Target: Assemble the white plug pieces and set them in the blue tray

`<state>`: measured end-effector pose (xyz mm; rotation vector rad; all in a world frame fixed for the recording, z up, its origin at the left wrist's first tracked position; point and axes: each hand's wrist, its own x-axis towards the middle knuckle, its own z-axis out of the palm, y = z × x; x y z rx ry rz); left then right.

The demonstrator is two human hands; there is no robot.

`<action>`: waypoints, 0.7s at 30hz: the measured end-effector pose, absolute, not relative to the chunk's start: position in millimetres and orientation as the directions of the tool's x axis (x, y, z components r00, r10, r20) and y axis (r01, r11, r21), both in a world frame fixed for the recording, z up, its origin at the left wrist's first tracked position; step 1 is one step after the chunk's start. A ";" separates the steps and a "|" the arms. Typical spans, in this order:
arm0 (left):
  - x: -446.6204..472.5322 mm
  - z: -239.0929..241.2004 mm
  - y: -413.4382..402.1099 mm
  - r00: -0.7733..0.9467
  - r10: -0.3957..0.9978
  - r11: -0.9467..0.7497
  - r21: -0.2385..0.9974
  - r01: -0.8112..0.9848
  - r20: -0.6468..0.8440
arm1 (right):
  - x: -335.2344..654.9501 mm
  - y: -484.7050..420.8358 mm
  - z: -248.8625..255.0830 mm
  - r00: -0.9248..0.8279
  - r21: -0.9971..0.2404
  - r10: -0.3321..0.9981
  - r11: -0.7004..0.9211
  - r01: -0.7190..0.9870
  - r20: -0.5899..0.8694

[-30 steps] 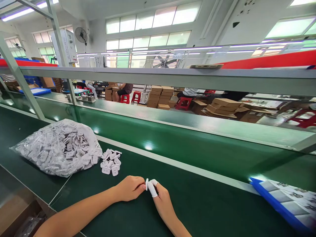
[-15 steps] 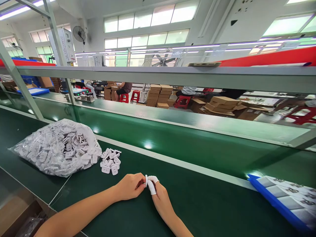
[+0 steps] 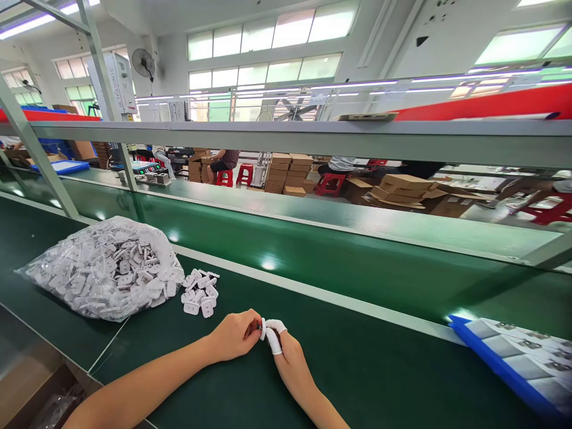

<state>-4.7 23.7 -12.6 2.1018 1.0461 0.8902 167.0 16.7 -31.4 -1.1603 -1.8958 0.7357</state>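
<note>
My left hand [image 3: 238, 335] and my right hand [image 3: 286, 345] meet over the dark green work surface [image 3: 357, 375]. Between their fingertips is a small white plastic piece [image 3: 263, 329], seen nearly edge-on. The left thumb and forefinger pinch it from one side. White covers sleeve the right thumb and forefinger, which close on its other side. Left of my hands lies a loose pile of similar white plastic pieces [image 3: 199, 292], some with thin prongs. Beside that pile, a clear plastic bag [image 3: 107, 268] is full of the same pieces.
At the right edge stands a blue tray [image 3: 491, 357] holding several white-and-grey blocks. A green panel [image 3: 313, 256] runs along the back under a metal shelf [image 3: 286, 140]. Beyond it are cardboard boxes [image 3: 279, 170], red stools [image 3: 328, 185] and seated people.
The white piece has turned slightly between my fingers and shifted a little to the left. Both hands stay in nearly the same place.
</note>
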 end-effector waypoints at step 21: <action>-4.4 -20.7 27.9 0.543 0.746 -0.666 0.422 0.615 0.385 | 168.5 18.1 -36.8 -0.279 -0.782 0.907 0.414 0.467 0.314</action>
